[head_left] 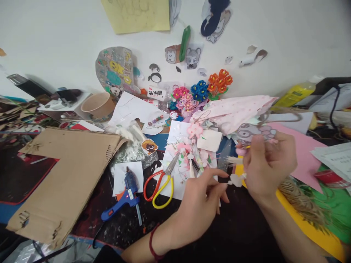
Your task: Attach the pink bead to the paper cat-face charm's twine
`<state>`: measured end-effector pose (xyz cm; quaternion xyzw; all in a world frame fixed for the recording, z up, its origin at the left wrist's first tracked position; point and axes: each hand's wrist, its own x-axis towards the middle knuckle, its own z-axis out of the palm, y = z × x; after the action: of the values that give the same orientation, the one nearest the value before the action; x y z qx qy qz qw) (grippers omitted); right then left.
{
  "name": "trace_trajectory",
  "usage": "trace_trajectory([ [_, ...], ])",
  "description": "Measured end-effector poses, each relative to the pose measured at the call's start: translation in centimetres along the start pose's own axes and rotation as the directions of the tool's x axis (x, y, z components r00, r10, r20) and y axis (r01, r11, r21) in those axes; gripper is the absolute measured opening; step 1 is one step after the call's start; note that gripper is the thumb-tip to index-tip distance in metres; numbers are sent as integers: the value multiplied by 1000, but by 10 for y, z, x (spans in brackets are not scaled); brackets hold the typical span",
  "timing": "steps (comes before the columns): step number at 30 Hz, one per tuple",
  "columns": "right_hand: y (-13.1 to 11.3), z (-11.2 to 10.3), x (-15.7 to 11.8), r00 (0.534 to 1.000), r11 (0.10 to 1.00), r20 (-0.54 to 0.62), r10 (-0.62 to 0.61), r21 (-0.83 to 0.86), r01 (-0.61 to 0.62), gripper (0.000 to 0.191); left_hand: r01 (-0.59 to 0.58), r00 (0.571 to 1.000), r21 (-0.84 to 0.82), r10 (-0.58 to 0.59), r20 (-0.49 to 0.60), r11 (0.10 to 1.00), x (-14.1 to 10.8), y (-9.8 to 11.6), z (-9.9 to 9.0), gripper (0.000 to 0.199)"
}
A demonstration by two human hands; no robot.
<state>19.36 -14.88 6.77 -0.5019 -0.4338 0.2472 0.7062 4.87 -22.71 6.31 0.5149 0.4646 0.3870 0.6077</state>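
In my right hand [270, 162] is a charm with a grey cartoon-animal cutout [248, 133], and the fingers are closed around it. A pink bead [241, 151] and a pale tassel [233, 160] show by those fingertips. Just below them is a small white petal-like piece [236, 180]. My left hand [201, 199] is closed in a pinch beside this piece, on something too thin to make out. Left of it lie scissors [164, 179] with one red and one yellow handle, blades partly apart. A pink flower charm [195, 130] with a white tassel rests on the white paper behind.
A blue glue gun [124, 201] lies on a small white sheet. Bent cardboard [68, 175] covers the left side. Crocheted flowers [200, 91] stand by the wall. On the right are pink paper [296, 153], a twine bundle [298, 197] and a yellow bottle [297, 93].
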Motion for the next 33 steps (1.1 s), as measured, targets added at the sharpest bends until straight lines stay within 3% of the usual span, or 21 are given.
trace_trajectory([
  [5,-8,3,22,995,998,-89,-37,52,42,38,14,998,114,-7,-58,993,-5,5,-23,10],
  [9,-7,5,30,991,996,-122,-59,59,67,33,86,995,122,-80,-54,989,-4,9,-34,16],
  [14,-4,9,30,993,991,-113,-41,124,56,29,154,984,-29,-150,97,988,1,0,-43,29],
  [16,-1,10,29,994,992,-103,-21,125,34,30,138,985,-50,-132,110,989,3,-5,-43,32],
  [21,5,10,26,996,988,-76,36,152,-24,32,3,1000,9,-3,12,1000,8,-10,-35,28],
  [25,5,14,27,996,977,-84,19,212,-1,28,-101,995,-221,93,-45,970,16,-10,-34,25],
  [28,9,17,27,994,975,-101,37,221,-13,27,-58,998,-426,46,-37,903,23,-7,-34,25],
  [33,26,19,28,992,983,-126,33,186,-9,27,24,998,-713,24,58,701,33,-2,-29,27],
])
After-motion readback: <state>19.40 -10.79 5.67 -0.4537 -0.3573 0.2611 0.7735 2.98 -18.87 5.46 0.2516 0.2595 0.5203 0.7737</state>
